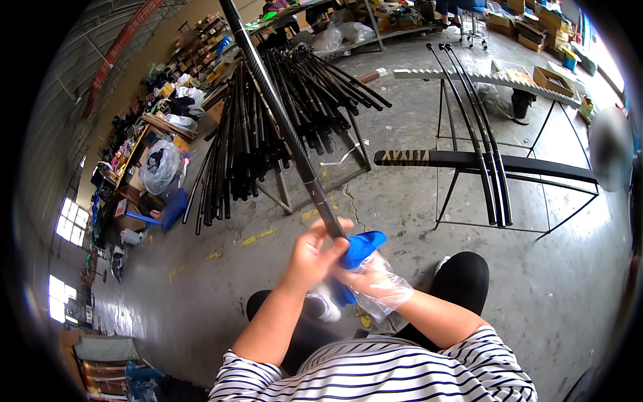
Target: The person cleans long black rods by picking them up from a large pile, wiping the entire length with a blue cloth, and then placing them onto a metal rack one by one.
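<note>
A long, dark, tapering pole (287, 130) slants from the top of the head view down to my hands. My left hand (311, 256), bare and slightly blurred, has its fingers and thumb closed round the pole near its lower end. My right hand (375, 278) wears a loose see-through plastic glove. It grips a blue cloth (365, 248), pressed against the pole's lower end just below my left hand. The cloth and the gloved fingers hide the very end of the pole.
Many similar black poles (251, 144) lie bundled on a stand ahead to the left. Several more poles (479, 134) rest across a metal rack with a notched bar (495, 82) at the right. A blue bin (175, 206) and cluttered shelves line the left side.
</note>
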